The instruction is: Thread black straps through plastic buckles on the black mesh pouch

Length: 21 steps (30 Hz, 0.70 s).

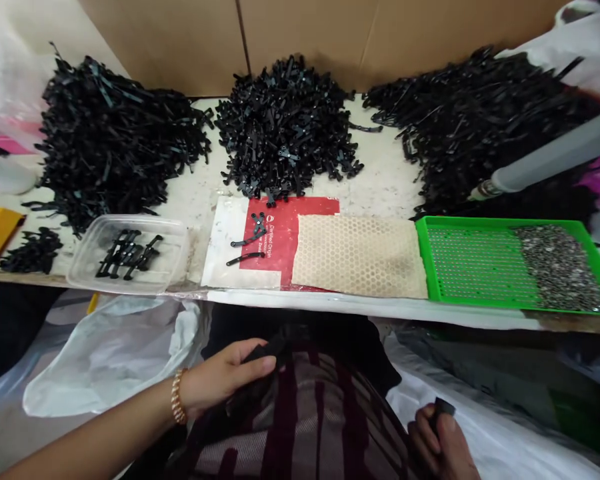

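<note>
In front of the waist, my left hand [225, 373], with a beaded bracelet at the wrist, is closed around a dark strap-like object [266, 352]; its exact kind is hard to make out against the dark clothing. Lower right, my right hand [445, 440] is closed on a small black piece [444, 405] that pokes out above the thumb. Both hands are below the table edge, apart from each other. On the table above them, a few black plastic arms [246, 258] lie on a red and white sheet [290, 208], beside a beige honeycomb-textured mat [355, 253].
Large heaps of black plastic parts stand at the left [115, 133], middle [290, 127] and right [480, 120]. A clear tub [175, 257] holds several black pieces. The green tray [425, 260] contains small metal parts. A grey tube [555, 153] slants in from the right.
</note>
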Available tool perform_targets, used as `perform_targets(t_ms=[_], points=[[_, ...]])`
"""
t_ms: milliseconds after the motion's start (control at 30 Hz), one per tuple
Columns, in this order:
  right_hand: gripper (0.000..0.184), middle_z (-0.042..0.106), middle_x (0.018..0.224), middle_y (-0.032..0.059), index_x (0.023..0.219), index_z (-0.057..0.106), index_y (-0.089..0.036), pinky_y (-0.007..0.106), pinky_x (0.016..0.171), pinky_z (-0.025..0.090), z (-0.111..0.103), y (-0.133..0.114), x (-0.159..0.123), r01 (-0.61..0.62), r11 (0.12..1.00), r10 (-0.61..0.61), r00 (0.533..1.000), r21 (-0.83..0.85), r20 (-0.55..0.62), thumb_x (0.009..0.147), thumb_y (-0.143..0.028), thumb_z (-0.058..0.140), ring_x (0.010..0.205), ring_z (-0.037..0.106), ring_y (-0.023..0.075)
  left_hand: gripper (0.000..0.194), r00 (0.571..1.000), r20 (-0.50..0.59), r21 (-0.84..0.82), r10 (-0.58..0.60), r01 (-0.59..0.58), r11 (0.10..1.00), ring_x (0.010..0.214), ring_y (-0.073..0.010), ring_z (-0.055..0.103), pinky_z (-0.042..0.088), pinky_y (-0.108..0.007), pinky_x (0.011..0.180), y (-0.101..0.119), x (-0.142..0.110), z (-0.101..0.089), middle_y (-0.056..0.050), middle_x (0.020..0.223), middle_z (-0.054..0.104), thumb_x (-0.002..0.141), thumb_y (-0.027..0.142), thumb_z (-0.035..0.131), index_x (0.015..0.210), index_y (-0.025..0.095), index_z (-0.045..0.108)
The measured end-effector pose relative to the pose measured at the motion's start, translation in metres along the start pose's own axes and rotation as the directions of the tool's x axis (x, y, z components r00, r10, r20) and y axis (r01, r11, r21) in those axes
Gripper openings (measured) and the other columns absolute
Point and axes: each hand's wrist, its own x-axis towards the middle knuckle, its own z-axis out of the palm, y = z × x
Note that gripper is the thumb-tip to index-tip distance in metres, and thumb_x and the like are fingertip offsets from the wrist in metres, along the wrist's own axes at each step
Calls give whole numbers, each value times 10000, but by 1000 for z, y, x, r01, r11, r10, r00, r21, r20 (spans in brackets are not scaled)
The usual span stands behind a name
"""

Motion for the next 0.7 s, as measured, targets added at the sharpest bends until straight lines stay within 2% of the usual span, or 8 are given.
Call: perform_targets(t_ms=[67, 100, 200, 300, 367, 433, 533, 700], points=[[404, 240, 512, -90, 785, 500, -216, 168, 338, 209, 16, -14, -2, -35, 999, 33, 998, 41, 47, 795, -614, 564, 363, 166, 49, 449, 996, 84, 75, 41, -47, 996, 631, -76, 461, 409, -186, 636, 6, 6, 0, 29, 726, 542, 659, 558, 711, 835, 167, 576], [391, 259, 513, -87, 790, 503, -214, 165, 347, 224, 22, -19, -3, -59, 998, 57, 997, 26, 57, 800, -599, 569, 371, 187, 53, 431, 989, 134, 131, 63, -81, 988, 653, -82, 465, 413, -191, 661, 9, 9, 0, 25, 736, 541, 676, 552, 699, 822, 166, 577], [398, 487, 626, -27, 871, 547, -219, 209, 472, 405, 35, -26, -1, -92, 984, 107, 990, -152, 96, 747, -588, 630, 519, 451, 117, 402, 965, 235, 298, 114, -184, 937, 739, -115, 484, 426, -223, 723, 16, 16, 3, 5, 799, 546, 725, 540, 653, 840, 168, 552], [387, 577, 803, 24, 858, 578, -210, 265, 684, 470, 43, -31, 6, 52, 885, 68, 968, -462, 240, 737, -573, 634, 785, 537, 199, 383, 947, 242, 406, 214, -299, 863, 830, -143, 500, 430, -245, 770, 18, 19, 5, -17, 896, 555, 783, 512, 598, 950, 179, 508], [340, 556, 817, 27, 838, 570, -211, 263, 727, 456, 47, -37, 10, 211, 785, 54, 913, -582, 404, 798, -548, 572, 823, 516, 201, 378, 929, 243, 506, 280, -367, 780, 829, -152, 512, 427, -244, 761, 19, 20, 5, -24, 910, 564, 817, 505, 553, 1012, 186, 493], [312, 528, 840, 27, 882, 548, -213, 261, 742, 445, 50, -45, 13, 316, 731, 75, 844, -605, 532, 850, -521, 508, 834, 502, 194, 374, 913, 260, 612, 315, -408, 678, 755, -151, 520, 416, -237, 708, 22, 20, 5, -14, 840, 566, 833, 513, 521, 1025, 193, 500], [309, 487, 853, 23, 933, 500, -213, 267, 733, 439, 54, -54, 15, 376, 728, 91, 775, -573, 625, 882, -513, 447, 820, 488, 185, 355, 901, 296, 697, 319, -431, 573, 688, -153, 510, 399, -242, 670, 27, 21, 6, -1, 768, 550, 845, 516, 495, 1000, 197, 508], [281, 486, 834, 26, 934, 492, -211, 277, 726, 439, 61, -55, 12, 413, 708, 37, 788, -573, 614, 914, -476, 402, 784, 491, 179, 336, 903, 279, 687, 327, -425, 589, 721, -144, 460, 397, -244, 681, 28, 23, 3, 0, 814, 499, 890, 509, 402, 980, 189, 457]])
